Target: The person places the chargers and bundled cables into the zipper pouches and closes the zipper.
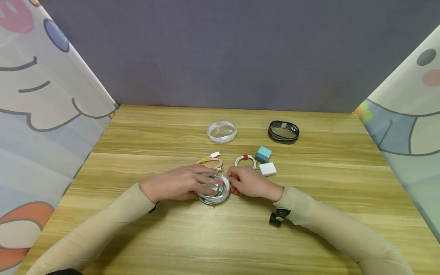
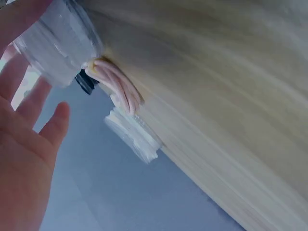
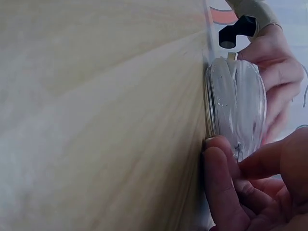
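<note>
In the head view, a coiled cable (image 1: pixel 225 194) in clear, glossy white, with darker parts showing inside its loop, lies between both hands. My left hand (image 1: pixel 187 183) lies over its left side, fingers across the top. The left wrist view has the thumb in front of the coil (image 2: pixel 67 43) and the other fingers spread beyond. From the right, my right hand (image 1: pixel 249 182) pinches at the coil's edge with thumb and fingertips. Close up in the right wrist view, these fingers (image 3: pixel 221 168) meet at the lower end of the coil (image 3: pixel 248 106); a thin strand shows there.
Just behind the hands lie a pink cable (image 1: pixel 217 160) with a yellow tie and a white cable (image 1: pixel 237 160) with a red tie. Blue (image 1: pixel 263 154) and white (image 1: pixel 268 169) chargers sit to the right. Farther back are a clear coil (image 1: pixel 222 132) and a black coiled cable (image 1: pixel 283 132).
</note>
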### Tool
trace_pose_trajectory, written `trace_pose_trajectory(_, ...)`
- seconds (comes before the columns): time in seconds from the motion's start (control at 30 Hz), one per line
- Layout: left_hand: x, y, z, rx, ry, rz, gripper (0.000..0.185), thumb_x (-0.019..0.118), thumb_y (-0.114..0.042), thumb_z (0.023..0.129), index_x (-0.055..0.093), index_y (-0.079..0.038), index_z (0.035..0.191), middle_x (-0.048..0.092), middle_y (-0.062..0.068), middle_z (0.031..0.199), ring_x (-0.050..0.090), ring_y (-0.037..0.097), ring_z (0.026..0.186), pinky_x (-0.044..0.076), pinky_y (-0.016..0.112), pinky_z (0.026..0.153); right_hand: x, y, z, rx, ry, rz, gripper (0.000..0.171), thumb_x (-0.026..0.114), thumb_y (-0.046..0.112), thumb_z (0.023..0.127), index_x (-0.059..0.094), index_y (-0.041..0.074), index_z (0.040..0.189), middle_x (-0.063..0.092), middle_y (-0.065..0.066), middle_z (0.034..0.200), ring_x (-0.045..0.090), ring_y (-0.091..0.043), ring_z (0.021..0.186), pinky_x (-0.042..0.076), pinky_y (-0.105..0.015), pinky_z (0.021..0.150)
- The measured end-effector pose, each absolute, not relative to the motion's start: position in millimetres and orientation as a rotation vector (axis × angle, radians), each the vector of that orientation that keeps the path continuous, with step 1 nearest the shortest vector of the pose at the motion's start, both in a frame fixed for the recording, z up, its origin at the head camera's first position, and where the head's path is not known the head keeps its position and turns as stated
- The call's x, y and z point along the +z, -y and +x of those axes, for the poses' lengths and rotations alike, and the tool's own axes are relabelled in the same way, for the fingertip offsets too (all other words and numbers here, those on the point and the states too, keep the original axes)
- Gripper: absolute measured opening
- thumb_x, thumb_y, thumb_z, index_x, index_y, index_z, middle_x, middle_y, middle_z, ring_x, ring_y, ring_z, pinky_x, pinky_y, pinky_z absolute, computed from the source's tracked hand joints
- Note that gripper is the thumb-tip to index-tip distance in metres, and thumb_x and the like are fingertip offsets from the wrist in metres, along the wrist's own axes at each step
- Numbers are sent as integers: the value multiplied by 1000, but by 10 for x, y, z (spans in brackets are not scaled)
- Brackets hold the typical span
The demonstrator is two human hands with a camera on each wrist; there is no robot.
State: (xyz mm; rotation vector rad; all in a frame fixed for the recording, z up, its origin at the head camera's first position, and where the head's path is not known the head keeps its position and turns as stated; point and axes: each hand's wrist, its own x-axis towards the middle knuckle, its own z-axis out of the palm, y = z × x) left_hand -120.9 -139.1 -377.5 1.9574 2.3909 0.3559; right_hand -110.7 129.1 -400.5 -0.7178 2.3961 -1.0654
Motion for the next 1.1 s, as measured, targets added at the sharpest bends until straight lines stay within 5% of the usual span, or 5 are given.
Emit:
trace_pose_trajectory(0.2,-3764,1367,-1172,367,-2374,1886,44,83,-11,81,73,-25,122,61,-7,133,40,20,140,45,34,103,-3977,-1347,-1113,-1049,-2371,-766,15,51,3,101,62,8,92,66,5,69,63,-9,60,54,-25,52)
trace_pose_trajectory(0.53,-3767,1346,-1141,432,-2403,1899,30,83,-10,82,78,-20,109,68,-3,122,50,24,132,44,34,104,-3930,-1417,-1078,-987,-2370,-916,16,51,2,100,62,9,92,65,8,70,61,-6,59,52,-22,54)
trace_pose_trajectory(0.87,-3822,1321,-1197,397,-2417,1930,42,89,-24,75,74,-26,115,57,-7,135,44,18,127,42,33,104,-3999,-1337,-1090,-994,-2467,-860,12,58,6,97,66,13,90,63,10,67,56,-4,57,47,-23,54)
trace_pose_trajectory(1.1,-3863,1247,-1183,364,-2305,1976,58,88,-32,76,69,-23,130,38,-2,157,31,36,144,34,43,113,-3999,-1320,-1116,-1029,-2468,-825,15,57,2,99,64,12,91,63,8,65,61,-7,58,50,-23,53)
